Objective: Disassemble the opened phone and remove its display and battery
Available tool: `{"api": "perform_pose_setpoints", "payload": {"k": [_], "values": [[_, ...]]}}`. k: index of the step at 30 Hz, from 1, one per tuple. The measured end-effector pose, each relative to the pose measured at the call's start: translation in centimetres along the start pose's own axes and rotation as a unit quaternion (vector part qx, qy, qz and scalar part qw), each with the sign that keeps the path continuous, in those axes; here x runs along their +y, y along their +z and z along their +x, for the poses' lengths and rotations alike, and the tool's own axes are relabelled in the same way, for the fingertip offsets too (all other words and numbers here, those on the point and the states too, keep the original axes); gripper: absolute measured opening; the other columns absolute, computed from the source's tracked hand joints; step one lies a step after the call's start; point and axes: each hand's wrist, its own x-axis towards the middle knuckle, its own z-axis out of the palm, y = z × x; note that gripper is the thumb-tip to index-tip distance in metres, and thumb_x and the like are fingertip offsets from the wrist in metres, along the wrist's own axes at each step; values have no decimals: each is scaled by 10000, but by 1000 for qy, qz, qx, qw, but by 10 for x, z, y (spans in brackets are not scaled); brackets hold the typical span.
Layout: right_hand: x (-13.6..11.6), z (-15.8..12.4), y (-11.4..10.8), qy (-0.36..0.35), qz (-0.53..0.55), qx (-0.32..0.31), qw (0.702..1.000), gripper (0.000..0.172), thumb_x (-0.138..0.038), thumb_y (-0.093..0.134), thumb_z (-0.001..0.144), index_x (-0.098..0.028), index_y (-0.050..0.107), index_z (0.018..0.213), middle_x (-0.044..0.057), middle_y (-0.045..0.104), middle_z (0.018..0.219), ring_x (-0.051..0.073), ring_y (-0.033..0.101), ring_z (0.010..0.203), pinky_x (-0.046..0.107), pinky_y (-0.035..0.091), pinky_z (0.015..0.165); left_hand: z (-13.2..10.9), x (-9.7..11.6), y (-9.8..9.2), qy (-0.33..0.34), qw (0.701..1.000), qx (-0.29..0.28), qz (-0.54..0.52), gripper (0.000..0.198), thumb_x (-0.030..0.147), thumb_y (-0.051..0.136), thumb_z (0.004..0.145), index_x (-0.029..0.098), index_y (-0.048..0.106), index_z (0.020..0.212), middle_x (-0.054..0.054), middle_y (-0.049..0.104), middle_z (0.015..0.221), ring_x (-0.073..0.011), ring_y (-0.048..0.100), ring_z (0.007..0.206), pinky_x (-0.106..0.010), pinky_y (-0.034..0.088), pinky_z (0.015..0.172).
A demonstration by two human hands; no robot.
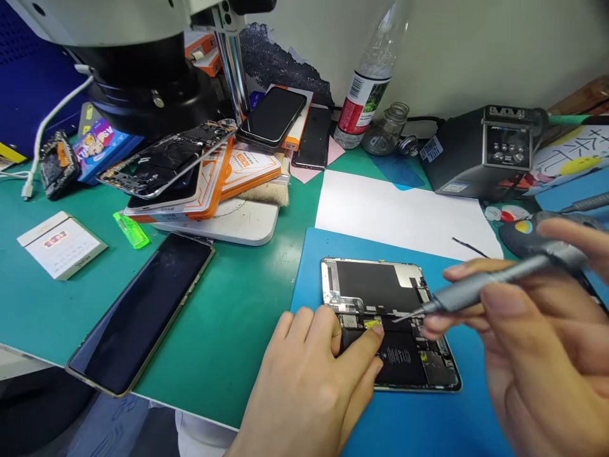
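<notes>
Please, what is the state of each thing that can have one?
Phone on blue mat: opened, insides bare
Screwdriver: in the right hand
Left hand: touching that phone
Large phone: screen dark
Stacked phone near microscope: opened, insides bare
Black phone on orange box: screen dark
White box: lid shut
Bottle: standing

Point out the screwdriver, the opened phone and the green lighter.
Screwdriver (471,289), head view: on its grey barrel.
Opened phone (400,357), head view: on the dark block in its near half.
Green lighter (132,230), head view: mid-body.

A phone-repair workshop, by its bench microscope (152,95), slim screwdriver (499,280), open phone (399,358) and stripped handset (164,164).
</notes>
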Motion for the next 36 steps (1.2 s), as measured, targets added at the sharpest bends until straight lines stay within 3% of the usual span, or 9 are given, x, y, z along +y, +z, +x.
{"api": "perform_pose_setpoints", "payload": {"k": [3, 8, 15, 24, 36], "values": [[7, -27, -8, 49, 13, 16, 999, 674, -258, 805, 886, -370, 583, 1512, 56, 736, 987, 175, 687, 580, 303, 630, 481, -1, -1, -2, 5, 1000, -11, 7, 308, 406, 579, 1091, 361, 686, 1377, -9, 547, 890, -191, 478, 779, -342, 290, 667], [9, -52, -2, 60, -16, 36, 997, 572, -315, 744, 947, -392, 582, 1491, 47, 729, 1022, 142, 627, 583, 301, 629, 525, -1, -2, -3, 5, 1000, -20, 10, 337, 436, 564, 1092, 363, 686, 1397, -5, 534, 874, -184, 490, 785, -339, 302, 676], [10, -53, -5, 41, -47, 2, 998, 595, -278, 727, 963, -353, 560, 1528, 67, 733, 1042, 162, 739, 740, 263, 658, 626, -1, -1, -4, 3, 999, -29, 27, 347, 431, 529, 1107, 379, 668, 1421, -9, 543, 905, -185, 499, 801, -347, 306, 677], [8, -51, -3, 64, -48, 7, 997, 595, -287, 717, 973, -390, 543, 1533, 66, 725, 1034, 149, 703, 651, 281, 670, 584, -1, -1, -5, 7, 999, -29, 28, 336, 421, 519, 1113, 363, 669, 1408, 0, 528, 898, -187, 466, 792, -350, 293, 665], [8, -54, -4, 77, -48, 15, 996, 593, -295, 705, 973, -391, 536, 1533, 79, 715, 1069, 188, 736, 785, 302, 675, 605, -1, -1, -5, 8, 999, -24, 29, 322, 400, 506, 1124, 362, 679, 1393, 3, 530, 890, -181, 471, 789, -350, 294, 668]]}}
